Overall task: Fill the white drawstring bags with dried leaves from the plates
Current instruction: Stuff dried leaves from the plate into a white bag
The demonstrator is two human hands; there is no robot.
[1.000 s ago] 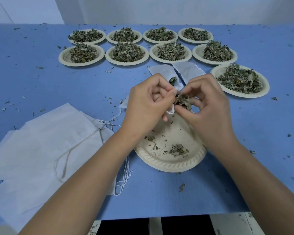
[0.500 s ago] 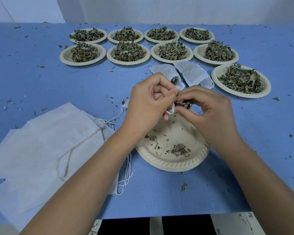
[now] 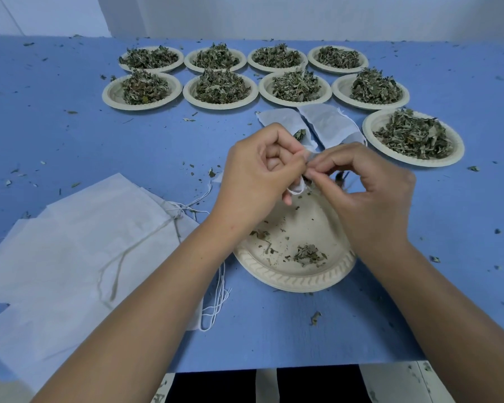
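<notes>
While both hands meet above a nearly emptied plate [image 3: 291,280], the head view shows the left hand [image 3: 259,175] with its fingers curled, pinching the mouth of a small white drawstring bag [image 3: 298,188]. Most of the bag is hidden behind the fingers. The right hand [image 3: 370,187] pinches the same bag's edge between thumb and forefinger, with dark leaf bits blurred beneath it. A few dried leaves [image 3: 307,255] lie on that plate. Two filled bags [image 3: 329,126] lie just beyond the hands, flat empty bags [image 3: 70,242] lie at the left, and nine heaped plates [image 3: 220,107] sit farther back on the blue table [image 3: 99,146].

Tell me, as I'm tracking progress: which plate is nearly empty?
The plate nearest the person: only leaf scraps lie on it, while the other nine hold full heaps.
</notes>
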